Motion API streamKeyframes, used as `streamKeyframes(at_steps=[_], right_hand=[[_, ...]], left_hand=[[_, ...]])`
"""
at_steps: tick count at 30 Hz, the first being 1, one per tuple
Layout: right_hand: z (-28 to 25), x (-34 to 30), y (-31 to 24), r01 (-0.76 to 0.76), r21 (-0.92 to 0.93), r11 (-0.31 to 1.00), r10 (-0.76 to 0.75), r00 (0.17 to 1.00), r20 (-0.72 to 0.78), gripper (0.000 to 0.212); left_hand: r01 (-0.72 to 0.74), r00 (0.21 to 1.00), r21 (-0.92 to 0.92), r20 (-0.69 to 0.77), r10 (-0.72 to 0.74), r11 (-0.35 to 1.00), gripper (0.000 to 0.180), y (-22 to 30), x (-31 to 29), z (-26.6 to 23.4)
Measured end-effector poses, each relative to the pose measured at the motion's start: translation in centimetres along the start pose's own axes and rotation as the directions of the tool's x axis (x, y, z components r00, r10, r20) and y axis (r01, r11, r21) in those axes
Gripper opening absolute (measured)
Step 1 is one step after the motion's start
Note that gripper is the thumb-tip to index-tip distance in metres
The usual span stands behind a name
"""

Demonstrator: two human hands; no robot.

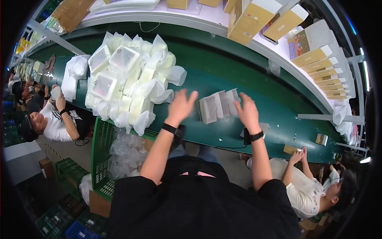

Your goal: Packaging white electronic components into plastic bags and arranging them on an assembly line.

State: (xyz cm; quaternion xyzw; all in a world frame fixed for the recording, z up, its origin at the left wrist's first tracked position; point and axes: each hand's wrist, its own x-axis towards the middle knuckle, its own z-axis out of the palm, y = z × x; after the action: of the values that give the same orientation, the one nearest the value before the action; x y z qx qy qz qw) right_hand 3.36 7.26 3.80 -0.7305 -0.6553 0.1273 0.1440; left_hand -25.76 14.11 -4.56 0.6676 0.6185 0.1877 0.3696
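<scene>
A pale grey cardboard insert (pixel 217 106) with folded dividers stands on the green work surface (pixel 191 131) in front of me. My left hand (pixel 182 106) hovers at its left side, fingers apart and holding nothing. On the other side, my right hand (pixel 249 112) is open, its thumb close to the insert's right edge; whether it touches, I cannot tell. Left of my left hand lies a big heap of pale boxes in thin white wrapping (pixel 131 83). A flat pale piece (pixel 262 130) lies partly hidden behind my right wrist.
A green crate (pixel 101 159) with clear plastic bags (pixel 125 153) stands below the heap. The raised shelf (pixel 191 18) across the back carries several yellow-brown boxes (pixel 254 20). One co-worker (pixel 59 123) is at left; another (pixel 304 191), at right, handles a small box (pixel 292 149).
</scene>
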Motion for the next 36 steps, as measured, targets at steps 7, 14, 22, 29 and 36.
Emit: streamKeyframes(at_steps=[7, 14, 22, 29, 36], right_hand=[[-4.9, -3.8, -7.6, 0.031, 0.487, 0.873, 0.074, 0.978, -0.195, 0.017], [-1.8, -9.6, -9.9, -0.088, 0.760, 0.644, 0.041, 0.996, 0.080, 0.021], [1.2, -9.4, -11.2, 0.165, 0.674, 0.720, -0.297, 0.951, 0.085, 0.066], [-0.2, -7.5, -12.7, 0.198, 0.933, 0.300, -0.684, 0.727, 0.065, 0.091], [-2.7, -10.6, -5.9, -0.267, 0.961, 0.075, -0.590, 0.765, 0.259, 0.076]], left_hand=[[-0.196, 0.979, 0.717, 0.102, 0.178, 0.668, 0.020, -12.3, 4.0, -1.3], [-0.274, 0.956, 0.638, 0.100, 0.276, 0.720, 0.012, -7.4, 0.3, -6.6], [0.461, 0.887, -0.648, 0.330, -0.322, 0.606, 0.026, 4.6, -12.0, -13.9], [0.327, 0.940, -0.403, 0.228, -0.252, 0.855, 0.044, 7.5, -18.5, -16.9], [0.138, 0.990, -0.978, 0.139, -0.007, 0.156, 0.051, 11.2, -13.8, -15.3]])
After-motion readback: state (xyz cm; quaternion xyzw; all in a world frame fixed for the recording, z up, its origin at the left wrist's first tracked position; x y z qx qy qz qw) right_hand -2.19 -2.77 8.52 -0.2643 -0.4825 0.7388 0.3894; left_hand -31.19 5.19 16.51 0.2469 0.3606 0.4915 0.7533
